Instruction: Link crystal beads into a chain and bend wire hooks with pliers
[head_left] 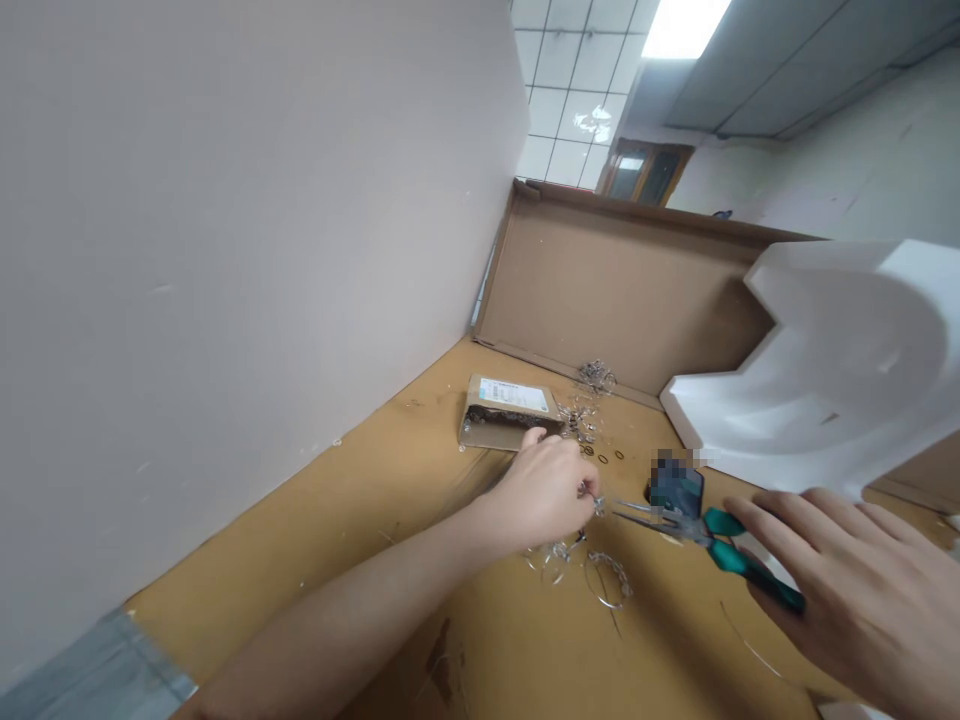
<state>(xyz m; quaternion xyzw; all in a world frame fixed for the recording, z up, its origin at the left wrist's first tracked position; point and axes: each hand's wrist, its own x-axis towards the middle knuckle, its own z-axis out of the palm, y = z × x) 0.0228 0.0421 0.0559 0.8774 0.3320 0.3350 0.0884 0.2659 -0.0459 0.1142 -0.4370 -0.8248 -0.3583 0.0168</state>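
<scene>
My left hand (551,490) is closed in a pinch on a small silvery metal piece (598,505), mostly hidden by the fingers. Opposite it, my right hand (855,570) grips long-nose pliers (724,535) with green handles. Their jaws point left at the metal piece, slightly parted and a short way from it. Below the left hand lie thin silvery wire rings, one of them a larger hoop (609,580) with small bits along its edge. Small metal parts (579,425) are scattered behind the left hand, beside an open cardboard box (514,405) with a white label.
A tangled heap of wire pieces (597,376) sits by the upright cardboard panel (615,290) at the back. To the right stands a white foam piece (847,380). A dark, partly pixelated object (679,487) lies behind the pliers. A tall pale panel (247,240) borders the left.
</scene>
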